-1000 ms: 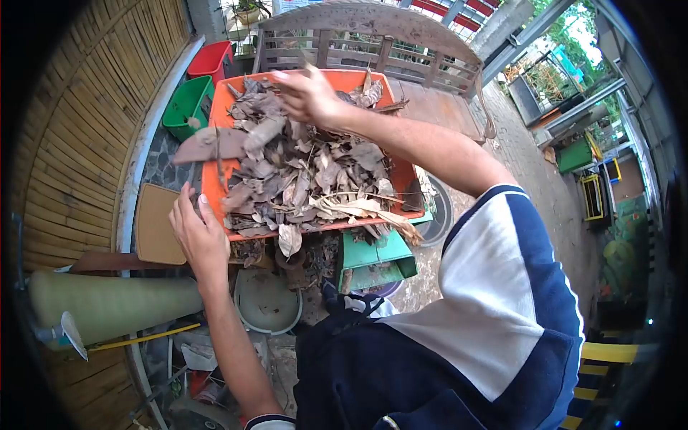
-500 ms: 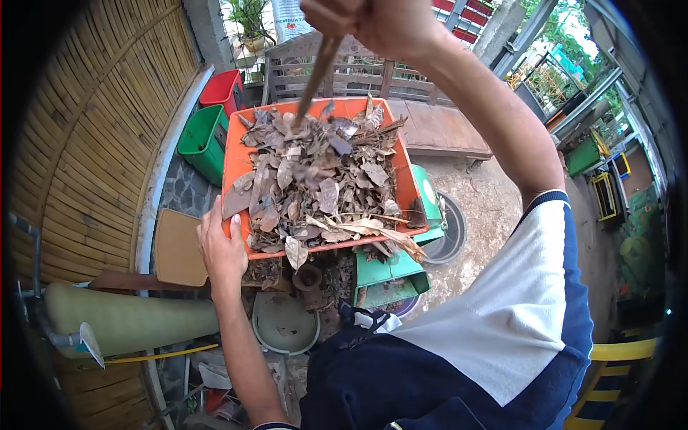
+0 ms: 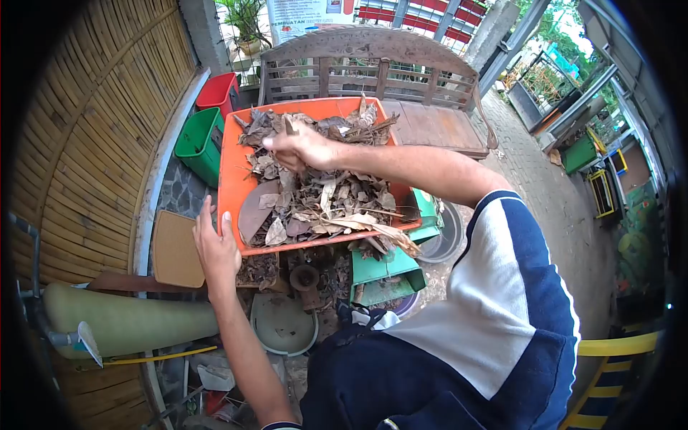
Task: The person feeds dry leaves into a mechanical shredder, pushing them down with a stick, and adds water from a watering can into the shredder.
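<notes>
A wide orange tray (image 3: pixel 308 246) full of dry brown leaves (image 3: pixel 344 197) stands in front of me. My right hand (image 3: pixel 301 147) is closed around a brown wooden stick (image 3: pixel 290 127), low over the leaves at the tray's far left part. Only the stick's top end shows above the fist; its lower part is hidden by the hand and leaves. My left hand (image 3: pixel 216 247) is at the tray's near left corner, fingers stretched apart, the thumb against or close to the rim. A large flat brown leaf (image 3: pixel 256 215) lies inside by that corner.
Beyond the tray stands a wooden bench (image 3: pixel 437 129). Green (image 3: pixel 201 147) and red bins (image 3: pixel 216 92) stand by the bamboo wall (image 3: pixel 93 122). Below the tray are a round basin (image 3: pixel 285 322), a green container (image 3: pixel 387 279) and a grey tub (image 3: pixel 444 233).
My right hand has come down from high above the tray to the leaves, driving the stick down among them. My left hand stays at the corner, its fingers slightly more spread.
</notes>
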Available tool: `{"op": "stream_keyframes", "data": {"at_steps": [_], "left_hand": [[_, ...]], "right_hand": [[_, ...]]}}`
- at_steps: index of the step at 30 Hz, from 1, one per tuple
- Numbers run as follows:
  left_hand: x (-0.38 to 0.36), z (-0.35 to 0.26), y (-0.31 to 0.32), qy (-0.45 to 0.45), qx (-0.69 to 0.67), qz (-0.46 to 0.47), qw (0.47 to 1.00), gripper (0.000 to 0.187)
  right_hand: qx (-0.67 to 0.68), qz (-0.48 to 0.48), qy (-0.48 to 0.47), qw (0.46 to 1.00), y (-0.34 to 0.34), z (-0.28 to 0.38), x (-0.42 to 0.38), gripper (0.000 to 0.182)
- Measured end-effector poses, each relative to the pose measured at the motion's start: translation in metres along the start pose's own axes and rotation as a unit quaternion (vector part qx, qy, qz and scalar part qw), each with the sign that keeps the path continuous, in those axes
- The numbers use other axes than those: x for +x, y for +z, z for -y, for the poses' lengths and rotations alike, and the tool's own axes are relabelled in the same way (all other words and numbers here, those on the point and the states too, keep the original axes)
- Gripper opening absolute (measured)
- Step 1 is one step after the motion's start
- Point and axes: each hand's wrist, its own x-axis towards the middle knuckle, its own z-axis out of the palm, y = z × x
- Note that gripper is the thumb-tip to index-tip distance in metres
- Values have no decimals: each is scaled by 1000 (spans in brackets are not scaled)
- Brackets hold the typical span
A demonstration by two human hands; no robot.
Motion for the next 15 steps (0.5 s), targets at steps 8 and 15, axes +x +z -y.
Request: {"op": "stream_keyframes", "data": {"at_steps": [8, 15], "left_hand": [[-64, -44, 37, 38, -157, -325, 932, 45], [-226, 84, 82, -295, -706, 13, 644, 64]], "right_hand": [[23, 49, -221, 974, -4, 190, -12, 55], [127, -71, -52, 988, -19, 24, -3, 47]]}}
